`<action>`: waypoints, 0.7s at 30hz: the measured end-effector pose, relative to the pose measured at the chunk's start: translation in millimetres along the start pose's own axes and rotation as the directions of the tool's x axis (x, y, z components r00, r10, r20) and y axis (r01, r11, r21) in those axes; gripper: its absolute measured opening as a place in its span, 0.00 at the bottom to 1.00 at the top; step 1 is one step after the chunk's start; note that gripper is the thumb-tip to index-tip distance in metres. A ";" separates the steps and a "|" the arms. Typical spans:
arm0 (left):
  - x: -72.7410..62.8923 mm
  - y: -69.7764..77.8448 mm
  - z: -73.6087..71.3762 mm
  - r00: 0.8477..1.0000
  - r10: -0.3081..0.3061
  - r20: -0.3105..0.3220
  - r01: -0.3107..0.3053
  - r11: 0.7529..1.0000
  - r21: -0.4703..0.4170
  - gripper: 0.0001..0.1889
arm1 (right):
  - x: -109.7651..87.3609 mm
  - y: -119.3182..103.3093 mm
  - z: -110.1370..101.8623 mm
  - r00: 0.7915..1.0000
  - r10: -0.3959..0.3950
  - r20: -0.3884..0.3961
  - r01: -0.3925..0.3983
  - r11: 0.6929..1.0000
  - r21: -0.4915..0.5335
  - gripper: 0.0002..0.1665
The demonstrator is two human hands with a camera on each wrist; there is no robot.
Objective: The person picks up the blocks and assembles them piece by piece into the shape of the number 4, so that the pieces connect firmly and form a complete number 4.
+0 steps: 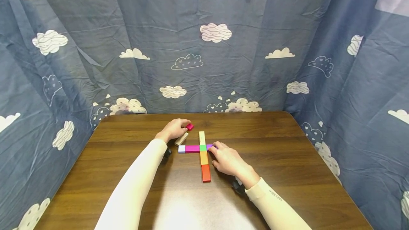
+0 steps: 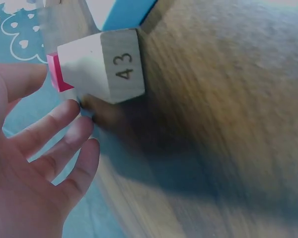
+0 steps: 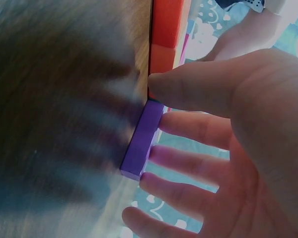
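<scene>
At the far side of the table, my left hand [image 1: 174, 129] has its thumb and index finger at a small pink block [image 1: 190, 127], seeming to pinch it; the other fingers [image 2: 64, 116] stay loosely extended. In the left wrist view, a pale wooden block [image 2: 89, 64] marked 43 partly hides the pink one. My right hand [image 1: 228, 159] rests straight fingertips on a purple block [image 3: 143, 141]; its thumb lies apart from that block, near the orange one. The purple block continues a flat cross of blocks at the green centre block [image 1: 203, 148].
The cross also has a cream block [image 1: 202, 137], an orange block [image 1: 204, 158], a red block [image 1: 206, 173], a magenta block [image 1: 192, 149] and a light blue block [image 1: 181, 149]. A patterned curtain [image 1: 153, 42] hangs behind the wooden table [image 1: 255, 130].
</scene>
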State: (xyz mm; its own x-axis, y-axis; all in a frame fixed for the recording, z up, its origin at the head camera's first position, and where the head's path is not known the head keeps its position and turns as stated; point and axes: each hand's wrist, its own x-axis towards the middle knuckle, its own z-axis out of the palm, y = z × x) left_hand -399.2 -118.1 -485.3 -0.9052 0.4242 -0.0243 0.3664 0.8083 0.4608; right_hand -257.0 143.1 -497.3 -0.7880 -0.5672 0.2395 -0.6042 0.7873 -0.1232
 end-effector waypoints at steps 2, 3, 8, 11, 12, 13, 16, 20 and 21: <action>2.4 2.2 0.5 1.000 -0.008 0.007 0.008 1.000 0.001 0.22 | -0.2 0.4 0.1 1.000 -0.001 0.001 0.001 1.000 -0.003 0.25; 3.8 3.0 0.9 1.000 -0.011 0.007 0.011 1.000 0.001 0.22 | -0.2 0.7 0.2 1.000 0.000 0.003 0.000 1.000 -0.003 0.25; 9.5 6.4 2.3 1.000 -0.003 -0.020 0.003 1.000 0.005 0.20 | -0.1 1.3 0.3 1.000 0.005 0.006 -0.005 1.000 -0.010 0.25; 11.2 6.6 2.4 1.000 0.002 -0.027 -0.002 1.000 -0.003 0.19 | 1.0 0.6 -0.5 1.000 0.011 0.019 -0.010 1.000 -0.024 0.25; 11.7 6.5 2.5 1.000 0.002 -0.027 -0.002 1.000 -0.005 0.18 | 1.4 0.4 -1.0 1.000 0.013 0.024 -0.013 1.000 -0.026 0.25; 12.1 6.5 2.6 1.000 0.007 -0.028 -0.007 1.000 -0.002 0.18 | 1.7 0.1 -1.5 1.000 0.016 0.027 -0.015 1.000 -0.026 0.25; 13.3 6.5 3.1 1.000 0.009 -0.026 -0.009 1.000 0.002 0.17 | 2.2 -0.1 -2.2 0.999 0.031 0.041 -0.030 0.999 -0.032 0.25; 13.2 7.1 3.9 1.000 -0.005 -0.029 0.005 1.000 0.002 0.16 | 1.8 0.1 -1.3 0.998 0.043 0.054 -0.041 0.999 -0.031 0.25; 13.0 7.3 4.3 0.999 -0.010 -0.030 0.010 1.000 0.004 0.16 | 1.5 0.2 -0.7 0.998 0.043 0.053 -0.042 0.999 -0.030 0.25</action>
State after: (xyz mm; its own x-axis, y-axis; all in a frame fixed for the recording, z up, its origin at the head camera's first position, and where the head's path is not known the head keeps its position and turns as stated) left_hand -407.3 -104.9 -486.1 -0.9149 0.4038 -0.0018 0.3584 0.8142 0.4567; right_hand -258.2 142.6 -496.3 -0.8185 -0.5449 0.1822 -0.5671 0.8170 -0.1043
